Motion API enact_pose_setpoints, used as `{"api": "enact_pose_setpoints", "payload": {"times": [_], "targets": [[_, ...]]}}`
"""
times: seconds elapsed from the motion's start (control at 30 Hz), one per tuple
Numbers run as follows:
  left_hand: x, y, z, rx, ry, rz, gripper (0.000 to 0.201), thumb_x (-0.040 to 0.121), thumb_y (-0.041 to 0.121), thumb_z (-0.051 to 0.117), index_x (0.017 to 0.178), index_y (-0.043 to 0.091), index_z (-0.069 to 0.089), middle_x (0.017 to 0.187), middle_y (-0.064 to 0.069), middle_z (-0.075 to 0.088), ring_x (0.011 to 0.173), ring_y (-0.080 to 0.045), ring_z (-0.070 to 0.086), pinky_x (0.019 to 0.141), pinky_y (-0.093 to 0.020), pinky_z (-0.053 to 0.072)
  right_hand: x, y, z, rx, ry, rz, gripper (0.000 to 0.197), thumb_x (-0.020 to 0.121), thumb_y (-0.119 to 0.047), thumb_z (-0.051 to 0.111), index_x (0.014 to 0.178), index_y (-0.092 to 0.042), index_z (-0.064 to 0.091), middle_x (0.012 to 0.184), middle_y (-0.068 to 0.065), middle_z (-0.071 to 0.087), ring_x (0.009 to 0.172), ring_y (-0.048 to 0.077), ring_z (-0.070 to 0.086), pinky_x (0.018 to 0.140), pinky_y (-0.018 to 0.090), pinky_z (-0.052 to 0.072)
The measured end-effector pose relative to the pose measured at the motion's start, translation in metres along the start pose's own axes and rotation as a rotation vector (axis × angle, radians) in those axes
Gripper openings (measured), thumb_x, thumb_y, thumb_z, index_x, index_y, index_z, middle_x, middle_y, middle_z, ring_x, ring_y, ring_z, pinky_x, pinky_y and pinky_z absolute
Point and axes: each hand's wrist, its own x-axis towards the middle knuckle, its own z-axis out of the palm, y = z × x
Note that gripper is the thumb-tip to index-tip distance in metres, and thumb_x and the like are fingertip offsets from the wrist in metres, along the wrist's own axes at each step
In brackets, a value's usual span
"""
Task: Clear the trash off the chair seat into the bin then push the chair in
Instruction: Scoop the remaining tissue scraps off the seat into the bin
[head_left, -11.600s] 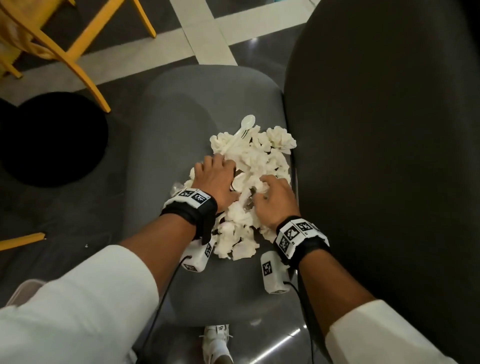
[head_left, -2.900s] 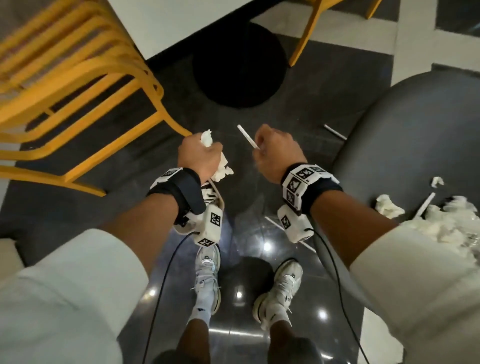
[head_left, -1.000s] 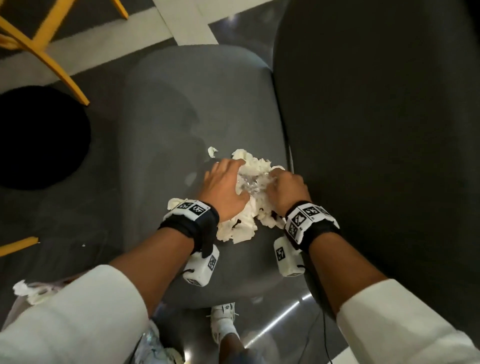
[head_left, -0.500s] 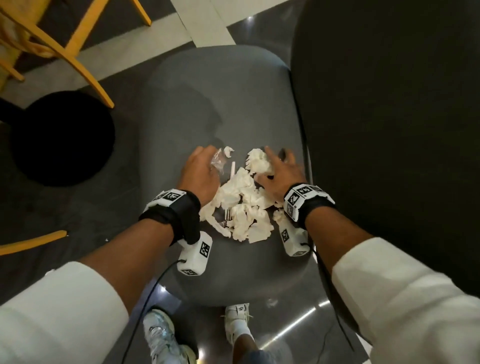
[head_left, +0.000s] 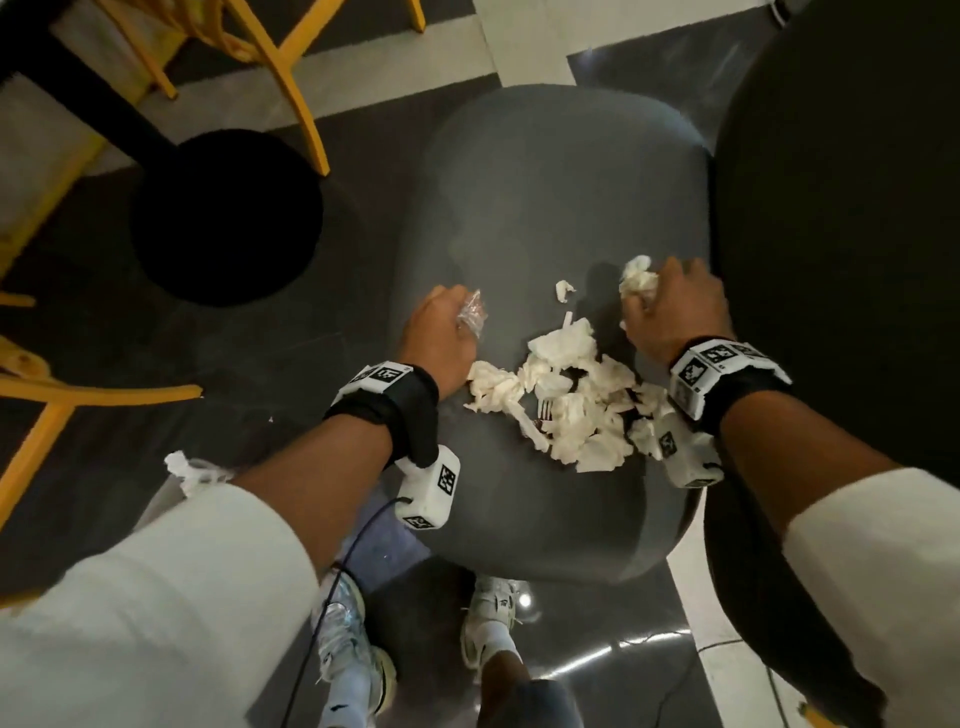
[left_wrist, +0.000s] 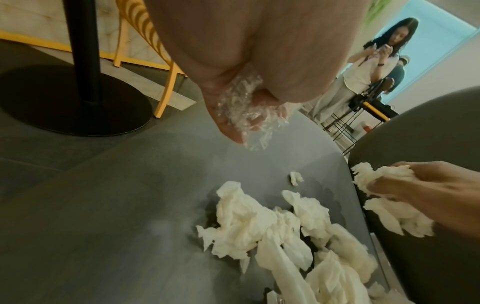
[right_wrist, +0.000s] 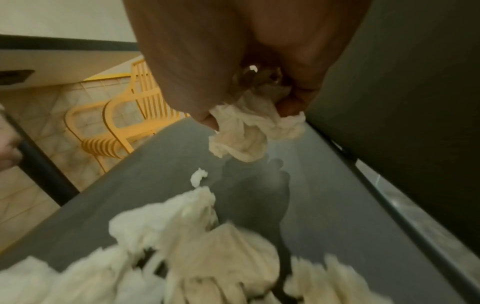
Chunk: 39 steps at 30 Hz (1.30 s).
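A grey chair seat (head_left: 545, 187) carries a pile of crumpled white tissues (head_left: 571, 400) with a plastic fork (head_left: 544, 410) among them. My left hand (head_left: 447, 327) is raised at the pile's left and grips a crumpled clear plastic wrapper (head_left: 472, 314) (left_wrist: 244, 115). My right hand (head_left: 670, 306) is at the pile's far right, beside the dark chair back (head_left: 841, 234), and grips a wad of white tissue (head_left: 640, 278) (right_wrist: 254, 131). A small tissue scrap (head_left: 563, 290) lies alone beyond the pile. The bin shows only as a tissue-filled edge (head_left: 192, 470) under my left arm.
A black round table base (head_left: 226, 218) with its pole stands on the floor to the left. Yellow chairs (head_left: 280, 62) are at the far left and behind. My feet (head_left: 353, 654) stand just before the seat's front edge. A person (left_wrist: 363, 67) stands in the background.
Both hands have lifted off the pile and moved apart, the left taking up the clear wrapper and the right a wad of tissue. The pile is smaller than 11.6 s ago.
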Motion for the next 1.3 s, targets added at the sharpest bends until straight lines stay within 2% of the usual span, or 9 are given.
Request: {"api": "enact_pose_setpoints", "payload": {"times": [0.3,0.57,0.7,0.83,0.9,0.97,1.07,1.2,1.3], "targets": [[-0.071,-0.076,-0.065,-0.118,0.102,-0.159,0.020,0.074,0.006,0.040,0.085,0.008,0.057,0.089,-0.015,0.057,0.088,-0.038,0.057,0.078,-0.042,0.047,-0.047,-0.151,-0.014,0.087,-0.027,-0.231,0.039,0.088,-0.041,0.059,0.108,-0.008,0.059,0.106,0.027,0.064,0.100,0.046,0.060,0.083,0.045,0.048],[-0.167,-0.256,-0.129,-0.048,0.129,-0.513,0.015,0.085,0.010,0.051,0.098,0.008,0.057,0.107,-0.021,0.060,0.105,-0.040,0.058,0.088,-0.043,0.047,-0.159,-0.348,0.123,0.234,-0.449,-0.497,0.038,0.085,-0.045,0.057,0.106,-0.015,0.063,0.106,0.014,0.070,0.101,0.035,0.065,0.086,0.036,0.049],[-0.215,-0.341,-0.148,-0.055,0.078,-0.692,0.045,0.081,0.013,0.061,0.124,0.009,0.051,0.127,-0.017,0.050,0.121,-0.035,0.049,0.102,-0.040,0.042,-0.213,-0.406,0.206,0.138,-0.684,-0.494,0.037,0.085,-0.039,0.062,0.116,-0.020,0.066,0.116,0.011,0.070,0.111,0.031,0.065,0.094,0.033,0.050],[-0.249,-0.409,-0.151,-0.067,0.091,-0.703,0.063,0.068,0.036,0.057,0.130,0.044,0.047,0.119,0.004,0.055,0.122,-0.024,0.047,0.104,-0.036,0.036,-0.250,-0.441,0.265,0.078,-0.785,-0.438,0.043,0.088,-0.036,0.063,0.127,-0.018,0.061,0.126,0.012,0.066,0.119,0.031,0.060,0.095,0.031,0.047],[-0.257,-0.433,-0.149,-0.129,0.085,-0.687,0.063,0.073,0.033,0.055,0.134,0.041,0.043,0.121,0.004,0.050,0.124,-0.023,0.042,0.103,-0.025,0.028,-0.260,-0.454,0.289,0.091,-0.785,-0.414,0.053,0.087,-0.038,0.067,0.134,-0.017,0.054,0.131,0.014,0.059,0.124,0.031,0.054,0.100,0.030,0.042],[-0.262,-0.455,-0.142,-0.218,0.055,-0.719,0.075,0.079,0.014,0.058,0.148,0.024,0.029,0.145,-0.007,0.037,0.139,-0.027,0.030,0.107,-0.014,0.017,-0.267,-0.464,0.304,0.134,-0.813,-0.410,0.072,0.083,-0.042,0.070,0.145,-0.021,0.042,0.140,0.010,0.053,0.131,0.030,0.049,0.106,0.031,0.039],[-0.267,-0.470,-0.137,-0.283,-0.004,-0.770,0.106,0.072,0.028,0.068,0.155,0.024,0.003,0.160,-0.005,0.020,0.148,-0.025,0.021,0.119,-0.031,0.023,-0.270,-0.466,0.310,0.179,-0.873,-0.417,0.077,0.083,-0.037,0.070,0.150,-0.023,0.034,0.143,0.007,0.053,0.132,0.030,0.051,0.109,0.040,0.044],[-0.267,-0.459,-0.143,-0.210,0.009,-0.766,0.080,0.076,0.012,0.065,0.148,0.021,0.032,0.142,-0.006,0.049,0.130,-0.027,0.050,0.100,-0.031,0.045,-0.260,-0.438,0.299,0.093,-0.874,-0.337,0.052,0.088,-0.035,0.063,0.136,-0.019,0.050,0.132,0.007,0.062,0.122,0.029,0.060,0.096,0.032,0.048],[-0.260,-0.448,-0.144,-0.142,-0.050,-0.773,0.056,0.079,0.010,0.061,0.134,0.016,0.050,0.129,-0.007,0.062,0.118,-0.030,0.060,0.097,-0.036,0.050,-0.245,-0.410,0.273,0.075,-0.839,-0.273,0.042,0.091,-0.034,0.057,0.131,-0.020,0.057,0.131,0.008,0.063,0.122,0.032,0.060,0.101,0.033,0.048]]}}
